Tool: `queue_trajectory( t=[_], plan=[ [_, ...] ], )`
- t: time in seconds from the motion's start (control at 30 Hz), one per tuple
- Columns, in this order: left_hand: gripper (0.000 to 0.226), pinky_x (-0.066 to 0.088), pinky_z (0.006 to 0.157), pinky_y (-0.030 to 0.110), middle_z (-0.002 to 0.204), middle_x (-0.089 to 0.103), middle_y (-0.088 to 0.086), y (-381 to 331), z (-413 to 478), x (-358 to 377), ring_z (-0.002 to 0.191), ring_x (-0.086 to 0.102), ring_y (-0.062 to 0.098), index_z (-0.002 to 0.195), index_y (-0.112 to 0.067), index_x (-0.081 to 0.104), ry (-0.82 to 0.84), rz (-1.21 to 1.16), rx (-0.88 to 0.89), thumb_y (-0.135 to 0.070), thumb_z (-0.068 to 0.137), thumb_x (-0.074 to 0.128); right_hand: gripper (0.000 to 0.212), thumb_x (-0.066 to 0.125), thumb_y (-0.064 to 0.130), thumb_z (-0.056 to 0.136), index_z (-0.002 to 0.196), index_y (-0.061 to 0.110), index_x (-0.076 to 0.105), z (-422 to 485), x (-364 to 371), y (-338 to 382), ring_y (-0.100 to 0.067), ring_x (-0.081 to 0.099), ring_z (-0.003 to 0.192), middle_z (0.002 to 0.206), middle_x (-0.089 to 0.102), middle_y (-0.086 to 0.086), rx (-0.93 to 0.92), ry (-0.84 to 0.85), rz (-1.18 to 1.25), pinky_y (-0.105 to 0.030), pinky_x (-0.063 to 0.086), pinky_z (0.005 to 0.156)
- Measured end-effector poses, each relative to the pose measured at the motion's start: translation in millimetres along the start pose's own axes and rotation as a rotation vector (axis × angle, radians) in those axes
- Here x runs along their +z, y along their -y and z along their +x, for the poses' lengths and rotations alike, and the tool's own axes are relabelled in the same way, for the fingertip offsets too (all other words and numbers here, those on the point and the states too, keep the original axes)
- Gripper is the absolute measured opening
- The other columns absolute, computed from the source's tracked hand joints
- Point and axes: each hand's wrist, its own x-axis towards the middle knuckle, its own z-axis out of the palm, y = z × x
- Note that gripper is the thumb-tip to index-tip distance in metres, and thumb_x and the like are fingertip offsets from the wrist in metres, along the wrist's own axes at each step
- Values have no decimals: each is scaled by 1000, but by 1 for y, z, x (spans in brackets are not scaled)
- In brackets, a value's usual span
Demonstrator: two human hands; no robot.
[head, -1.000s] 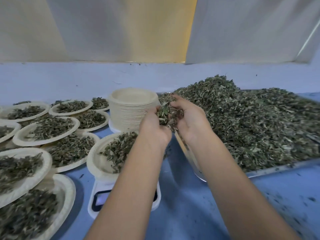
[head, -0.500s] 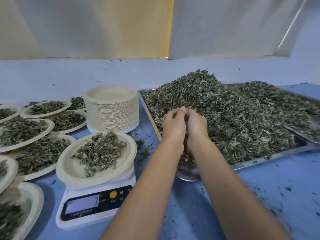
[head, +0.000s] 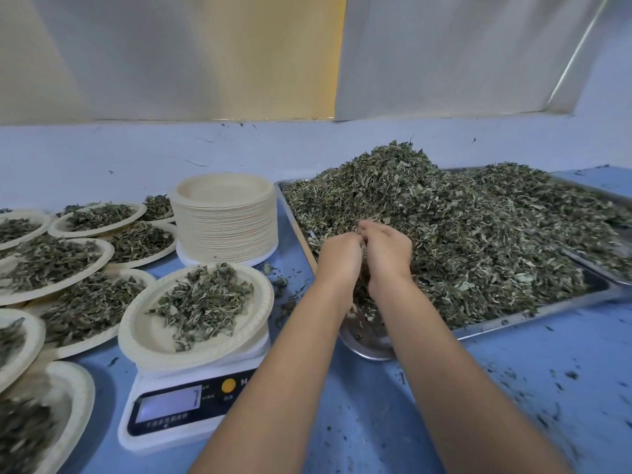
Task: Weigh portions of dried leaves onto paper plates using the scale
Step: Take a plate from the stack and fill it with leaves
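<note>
Worktop (head: 513, 388): blue, with leaf crumbs scattered over its near right part.
Scale (head: 191, 415): white, near left of centre. Its display faces the near edge and is lit, but the reading is too blurred to tell. An orange button sits to the right of the display, and the left forearm covers the scale's right corner.
Plate (head: 150, 340): a pale paper plate resting on the scale, tilted a little toward the near left.
Portion (head: 205, 302): a loose heap of dried leaves on the far half of that plate.
Filled plates (head: 106, 249): many paper plates of leaves, overlapping one another, run along the left side from the near edge to the far wall.
Left hand (head: 340, 258): over the near left corner of the tray, back upward, fingers curled down into the leaves and touching the right hand's fingertips.
Right hand (head: 388, 254): just beside the left, fingers curled the same way.
Clump (head: 363, 282): the two hands grasp this bunch of leaves between them.
Tray (head: 513, 323): a metal tray right of the scale, reaching to the far wall.
Leaves (head: 461, 234): a high green-grey heap filling the tray, peaking at its far side.
Stack (head: 224, 220): a tall pile of unused plates, beyond the scale and just left of the tray.
Wall (head: 136, 155): pale blue, with a curtain (head: 444, 53) hanging above it.
</note>
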Motion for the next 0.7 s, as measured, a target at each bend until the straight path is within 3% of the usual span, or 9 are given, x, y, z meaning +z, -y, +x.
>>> queue_trajectory(
  t=[0.07,0.13,0.27,0.37,0.43,0.47,0.53,0.6,0.7],
  plan=[
    [26,42,78,31,105,65,4,1,-1,-1,94,56,19,109,-14,67,11,42,-5,-19,95,46,22,54,9,89,95,19,72,1,0,-3,-15,62,94,99,69,2,9,-1,-69,-36,49,92],
    [31,44,79,32,116,64,10,3,0,-2,103,59,24,118,-8,63,2,62,-22,-21,94,47,24,53,7,89,91,21,72,-1,1,-3,-18,61,101,98,70,2,-6,0,-87,-39,46,99],
    [33,46,90,38,124,61,18,3,2,-5,115,56,32,121,-4,61,29,38,-24,-15,93,46,51,38,-14,83,92,25,69,-6,-2,-1,-7,63,94,106,69,3,-114,21,-50,-21,50,82],
    [23,44,91,38,109,64,19,2,1,-11,105,58,30,97,-3,68,27,33,3,-10,92,46,57,38,-16,79,108,23,70,-11,-1,0,-7,57,100,116,64,5,-182,22,-139,-21,50,83],
    [25,42,81,38,102,62,24,0,-2,-17,98,57,33,104,4,65,18,11,19,-8,92,46,50,43,-11,82,115,19,67,-15,2,1,-9,55,103,118,62,3,-175,35,-163,-21,47,85],
    [26,40,79,38,91,61,21,-1,-4,-21,88,56,30,106,5,64,17,-11,33,-7,92,46,45,46,-8,83,115,17,66,-17,4,1,-11,57,103,118,63,2,-169,50,-141,-24,47,88],
    [20,37,75,37,70,54,10,-9,-10,-31,69,46,21,84,-2,65,20,-40,73,-2,90,46,33,49,-4,87,107,16,65,-23,12,1,-16,62,99,112,66,-3,-165,86,-91,-31,51,89],
    [25,36,75,34,75,57,11,-17,-18,-45,70,47,19,74,-7,62,-3,-47,125,1,89,43,26,50,-3,86,98,15,64,-32,24,2,-22,66,92,102,68,-9,-159,142,-79,-37,54,85],
    [19,37,66,26,84,54,15,-28,-33,-74,71,48,18,83,-5,59,-45,-102,135,2,91,43,23,51,-2,84,90,13,68,-47,45,2,-25,65,82,89,70,-12,-169,265,-104,-45,54,83]
  ],
)
